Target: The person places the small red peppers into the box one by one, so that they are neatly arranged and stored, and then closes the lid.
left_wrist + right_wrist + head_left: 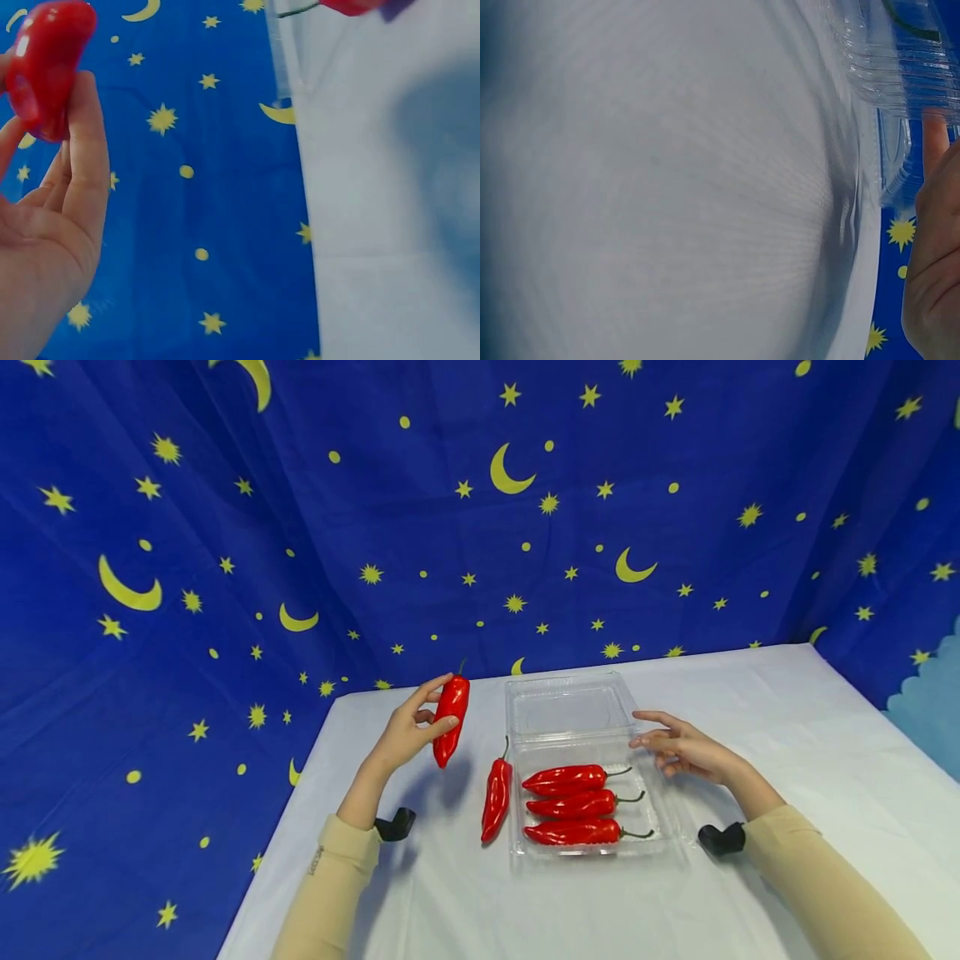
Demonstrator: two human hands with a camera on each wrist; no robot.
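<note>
Step, seemingly: filling clear box (573, 752) | left hand (403, 737) pinches red pepper (452, 718) aloft, left of box | right hand (688, 752) empty, at box's right edge | next likely needs: lowering pepper into box

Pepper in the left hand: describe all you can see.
The held pepper is glossy, smooth and red, with a thin green stem on top and a tapering lower end. Slightly tilted, it is held above the white tablecloth, left of the clear container. The left hand grips it between thumb and fingers; nothing else touches it.
</note>
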